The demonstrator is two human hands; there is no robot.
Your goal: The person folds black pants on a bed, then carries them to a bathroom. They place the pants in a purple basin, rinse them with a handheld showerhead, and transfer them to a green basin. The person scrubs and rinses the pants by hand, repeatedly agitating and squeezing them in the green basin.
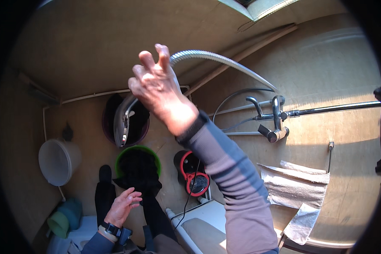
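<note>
My right hand (157,84) is raised in front of me, wrapped around the handle of a chrome shower head (121,123). The head hangs down at the left of the hand, and no water is visible coming from it. A ribbed metal shower hose (209,55) arcs from the hand to the wall mixer tap (277,117). Lower down, my left hand (123,204) is empty, fingers apart, just below a green basin (159,160). Dark cloth (138,166) fills that basin and spills over its near rim. Behind it stands a purple basin (144,133) with more dark contents, partly covered by the shower head.
A white bucket (54,162) is at the left. A black-and-red spin mop bucket (193,187) stands right of the green basin, with a cord (190,197) across it. A washing machine (206,219) is close by at lower right. Towels (295,185) hang from the right wall.
</note>
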